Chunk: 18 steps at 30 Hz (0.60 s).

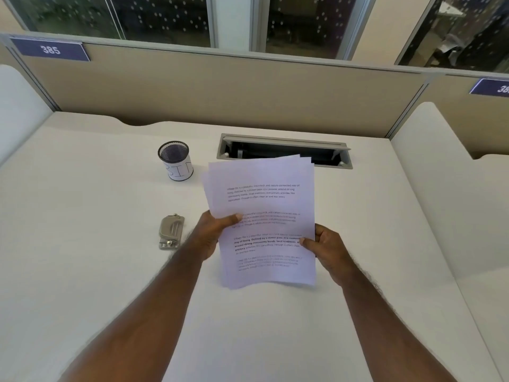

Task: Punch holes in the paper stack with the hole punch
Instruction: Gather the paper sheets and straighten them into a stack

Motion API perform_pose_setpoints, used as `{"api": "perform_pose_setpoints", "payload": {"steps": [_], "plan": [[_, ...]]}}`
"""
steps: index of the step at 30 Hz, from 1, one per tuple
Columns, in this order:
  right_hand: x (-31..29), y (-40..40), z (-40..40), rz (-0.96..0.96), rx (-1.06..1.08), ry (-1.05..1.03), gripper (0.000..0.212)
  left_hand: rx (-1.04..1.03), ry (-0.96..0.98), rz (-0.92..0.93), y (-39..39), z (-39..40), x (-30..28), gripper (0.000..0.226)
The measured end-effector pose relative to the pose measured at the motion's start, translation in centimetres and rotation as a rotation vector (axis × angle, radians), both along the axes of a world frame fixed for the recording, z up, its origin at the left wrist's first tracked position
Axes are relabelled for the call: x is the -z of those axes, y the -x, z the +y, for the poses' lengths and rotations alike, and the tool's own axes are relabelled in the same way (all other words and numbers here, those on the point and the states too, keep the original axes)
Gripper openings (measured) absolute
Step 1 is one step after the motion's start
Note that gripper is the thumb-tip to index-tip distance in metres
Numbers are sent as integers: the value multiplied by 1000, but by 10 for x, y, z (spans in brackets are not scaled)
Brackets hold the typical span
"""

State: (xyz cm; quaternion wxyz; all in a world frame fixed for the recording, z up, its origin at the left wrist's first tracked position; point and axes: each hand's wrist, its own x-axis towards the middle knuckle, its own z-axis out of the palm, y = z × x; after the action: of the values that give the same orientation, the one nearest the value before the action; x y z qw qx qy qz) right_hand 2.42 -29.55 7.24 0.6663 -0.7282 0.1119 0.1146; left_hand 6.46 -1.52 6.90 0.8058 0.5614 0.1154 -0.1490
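A stack of white printed sheets, the paper stack (264, 199), is held up above the white desk (82, 271), its top edges slightly fanned and uneven. My left hand (213, 234) grips the stack's left edge with the thumb on the front page. At the right edge my right hand (326, 245) pinches the sheets lower down. The small silver metal hole punch (170, 231) lies flat on the desk just left of my left wrist, apart from both hands.
A black mesh cup (176, 161) wrapped in white paper lettered "BIN" stands behind the punch. An open grey cable slot (283, 151) is set into the desk behind the papers. Beige partition walls (220, 86) close the back and sides.
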Motion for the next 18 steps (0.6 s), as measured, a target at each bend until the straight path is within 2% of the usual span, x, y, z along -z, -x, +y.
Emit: {"api": "perform_pose_setpoints", "payload": {"steps": [4, 7, 13, 18], "plan": [[-20, -8, 2, -111, 24, 2, 29, 23, -12, -215, -12, -2, -32, 40], [-31, -13, 1, -174, 29, -4, 25, 52, -21, -307, -15, -4, -47, 43], [-21, -10, 4, -128, 71, -71, 17, 126, -184, -210, -2, -13, -31, 32], [-18, -6, 10, -123, 117, -78, 14, 113, -208, -220, 3, -18, -30, 36]]}}
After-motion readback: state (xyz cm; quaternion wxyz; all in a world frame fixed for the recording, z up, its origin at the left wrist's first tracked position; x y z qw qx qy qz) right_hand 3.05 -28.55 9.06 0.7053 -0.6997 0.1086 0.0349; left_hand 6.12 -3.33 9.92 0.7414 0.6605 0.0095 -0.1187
